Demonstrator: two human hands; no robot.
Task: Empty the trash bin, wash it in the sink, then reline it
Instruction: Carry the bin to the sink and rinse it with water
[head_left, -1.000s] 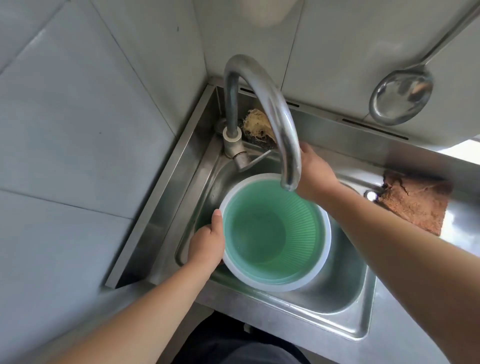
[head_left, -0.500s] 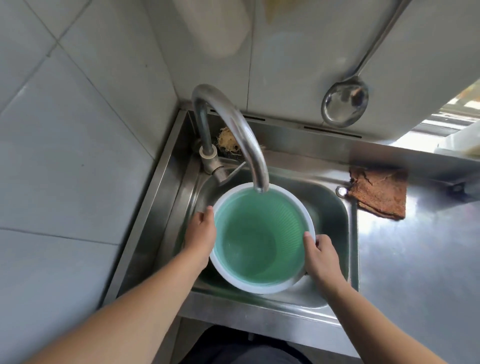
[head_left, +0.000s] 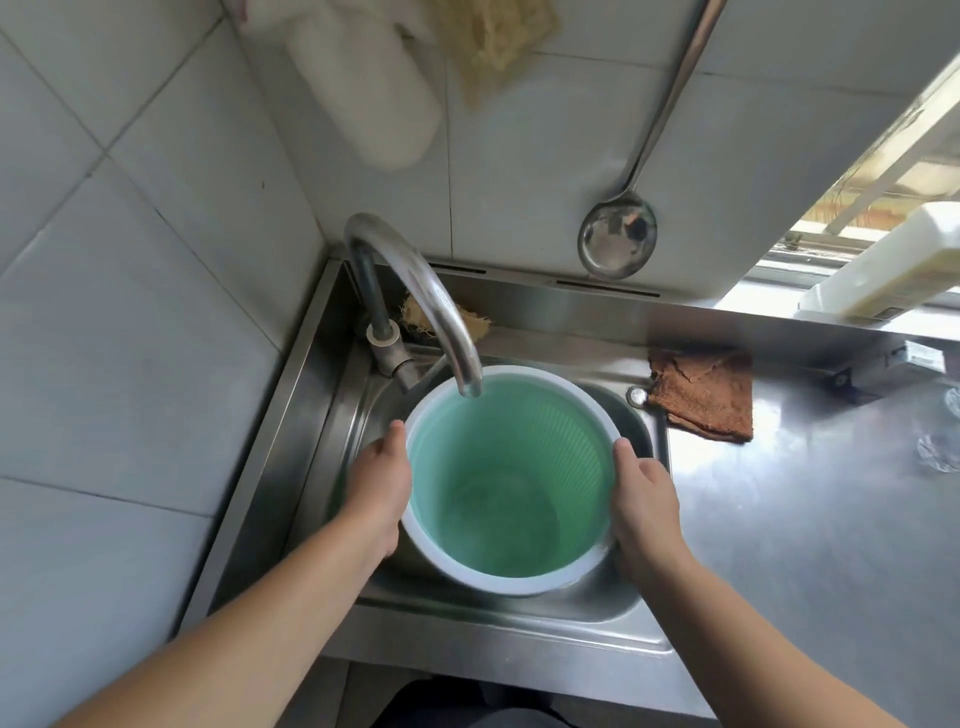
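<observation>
A round green trash bin (head_left: 506, 499) with a white rim stands upright in the steel sink (head_left: 597, 613), its mouth right under the spout of the curved tap (head_left: 415, 296). A little water lies in the bottom of the bin. My left hand (head_left: 376, 488) grips the bin's left side just below the rim. My right hand (head_left: 644, 501) grips its right side. No water stream is visible from the spout.
A brown rag (head_left: 704, 397) lies on the steel counter (head_left: 805, 545) to the right of the sink. A ladle (head_left: 618, 239) hangs on the tiled wall behind. A fibrous scrubber (head_left: 415, 317) sits behind the tap. A pale bottle (head_left: 898, 265) stands at the far right.
My right hand left the tap's handle area and came down to grip the bin's right side. The view tilted up and back, and the bin sits a little higher toward me.
</observation>
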